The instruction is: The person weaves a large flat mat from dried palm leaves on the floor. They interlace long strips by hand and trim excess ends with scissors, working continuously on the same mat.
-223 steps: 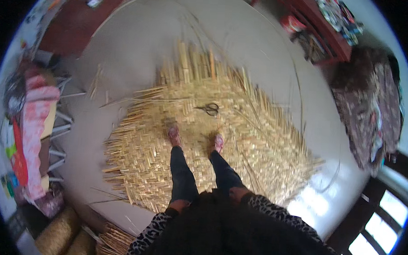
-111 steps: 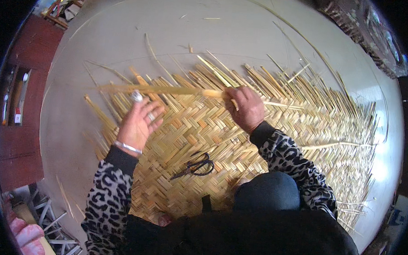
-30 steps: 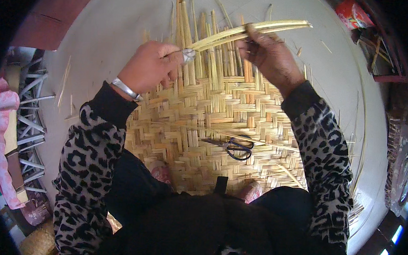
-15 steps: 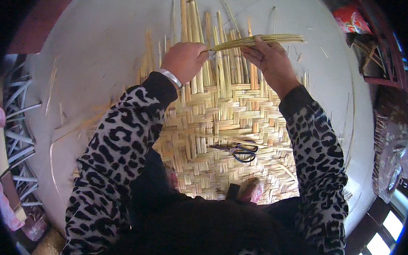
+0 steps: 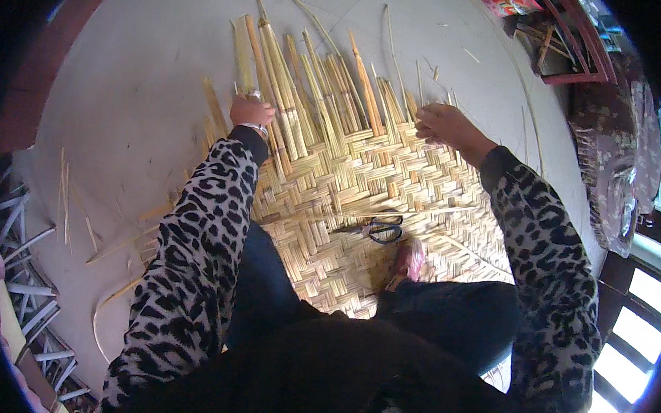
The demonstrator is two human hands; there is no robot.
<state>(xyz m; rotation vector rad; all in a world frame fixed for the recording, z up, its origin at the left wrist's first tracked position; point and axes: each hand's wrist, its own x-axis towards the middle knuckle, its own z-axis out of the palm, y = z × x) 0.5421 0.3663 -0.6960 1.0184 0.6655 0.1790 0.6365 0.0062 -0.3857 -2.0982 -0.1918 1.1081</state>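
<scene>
A half-woven mat [image 5: 377, 171] of pale split reed strips lies on the floor in front of me, loose strip ends [image 5: 284, 84] fanning out from its far edge. At the far left of these ends, my left hand [image 5: 252, 111] is closed. A pale flat bundle of reed strips [image 5: 243, 56] stands up out of it. My right hand [image 5: 454, 129] hovers at the mat's far right edge. Its fingers are curled together, and whatever they hold is hidden. Dark-handled scissors [image 5: 383, 229] rest on the mat between my arms.
My knees [image 5: 452, 310] and a pink shoe [image 5: 411, 261] are on the near part of the mat. Loose strips [image 5: 65, 200] lie on the grey floor at left, beside a metal rack [image 5: 31, 288]. A dark red wooden frame [image 5: 578, 47] and a draped cloth [image 5: 610, 154] are at right.
My hands have come apart. My left hand has moved left and nearer with the bundle, which now points away from me. My right hand has let go of the bundle and come down by the mat's edge.
</scene>
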